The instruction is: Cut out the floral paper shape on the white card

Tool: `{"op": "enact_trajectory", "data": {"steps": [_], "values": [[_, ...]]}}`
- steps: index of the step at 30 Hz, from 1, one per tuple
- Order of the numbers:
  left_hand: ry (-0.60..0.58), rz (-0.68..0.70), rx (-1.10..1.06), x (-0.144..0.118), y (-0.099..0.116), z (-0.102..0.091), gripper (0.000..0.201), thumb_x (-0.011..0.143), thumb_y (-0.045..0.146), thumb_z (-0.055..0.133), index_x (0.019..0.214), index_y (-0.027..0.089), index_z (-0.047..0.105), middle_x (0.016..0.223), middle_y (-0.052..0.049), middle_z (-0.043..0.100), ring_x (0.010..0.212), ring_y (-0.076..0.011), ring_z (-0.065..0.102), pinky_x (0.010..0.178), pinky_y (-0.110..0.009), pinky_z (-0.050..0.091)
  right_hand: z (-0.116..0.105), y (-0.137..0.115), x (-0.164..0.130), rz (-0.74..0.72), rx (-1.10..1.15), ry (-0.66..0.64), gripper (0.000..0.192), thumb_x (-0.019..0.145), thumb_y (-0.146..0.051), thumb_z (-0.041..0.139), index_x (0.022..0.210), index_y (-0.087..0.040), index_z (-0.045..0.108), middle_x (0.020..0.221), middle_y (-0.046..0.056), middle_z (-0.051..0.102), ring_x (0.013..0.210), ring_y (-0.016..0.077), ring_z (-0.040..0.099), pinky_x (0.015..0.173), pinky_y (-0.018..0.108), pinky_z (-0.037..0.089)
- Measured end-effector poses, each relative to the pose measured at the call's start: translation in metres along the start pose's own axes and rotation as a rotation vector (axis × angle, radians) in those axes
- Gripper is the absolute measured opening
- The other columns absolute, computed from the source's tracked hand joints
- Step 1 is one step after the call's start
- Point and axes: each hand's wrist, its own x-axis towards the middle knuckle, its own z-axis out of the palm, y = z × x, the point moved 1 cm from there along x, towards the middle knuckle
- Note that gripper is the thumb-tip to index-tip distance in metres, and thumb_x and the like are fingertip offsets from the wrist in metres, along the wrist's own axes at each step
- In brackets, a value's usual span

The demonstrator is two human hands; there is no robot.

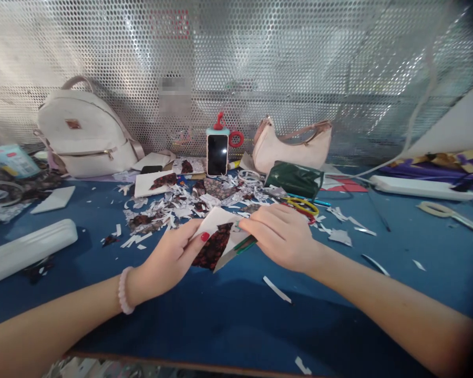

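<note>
My left hand (177,257) is closed on a white card (216,218), its thumb with a red nail pressed on top. A piece of dark fabric with a red floral print (216,244) lies over the card's lower part. My right hand (281,236) is closed at the card's right edge, thumb and fingertips touching that edge. From under this hand sticks out a slim green thing (245,244); its kind is hard to make out. The fingers hide its far end.
Paper and fabric scraps (181,202) are heaped behind my hands. Beyond are a phone (217,155), a dark green pouch (294,178), yellow-handled scissors (303,205), a handbag (295,149) and a backpack (86,131). A long white case (31,249) lies left.
</note>
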Motion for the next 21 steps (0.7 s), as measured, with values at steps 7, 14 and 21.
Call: {"op": "enact_trajectory", "data": {"steps": [7, 14, 21], "values": [[0.005, -0.02, -0.046, 0.0007, -0.0008, 0.0014, 0.025, 0.088, 0.029, 0.034, 0.092, 0.017, 0.056, 0.07, 0.0, 0.06, 0.059, -0.0117, 0.052, 0.055, -0.02, 0.04, -0.0005, 0.0012, -0.0011, -0.052, -0.064, -0.001, 0.015, 0.086, -0.006, 0.042, 0.081, -0.012, 0.055, 0.057, 0.002, 0.055, 0.054, 0.0118, 0.048, 0.05, 0.025, 0.032], [-0.003, -0.027, -0.042, 0.0005, -0.0009, 0.0011, 0.025, 0.089, 0.029, 0.034, 0.091, 0.017, 0.056, 0.068, 0.001, 0.058, 0.057, -0.0113, 0.049, 0.054, -0.02, 0.039, -0.0013, 0.0011, -0.0025, -0.069, -0.055, 0.022, 0.012, 0.085, -0.006, 0.045, 0.08, -0.011, 0.055, 0.057, 0.002, 0.054, 0.054, 0.012, 0.049, 0.049, 0.026, 0.032], [0.005, -0.093, -0.081, 0.0041, -0.0025, -0.0028, 0.029, 0.09, 0.036, 0.032, 0.077, 0.018, 0.051, 0.062, 0.0, 0.051, 0.07, -0.0157, 0.053, 0.058, -0.023, 0.041, -0.0009, 0.0045, -0.0087, -0.03, -0.045, 0.003, 0.018, 0.085, -0.005, 0.04, 0.079, -0.013, 0.055, 0.059, 0.002, 0.055, 0.055, 0.0125, 0.049, 0.05, 0.026, 0.033]]}}
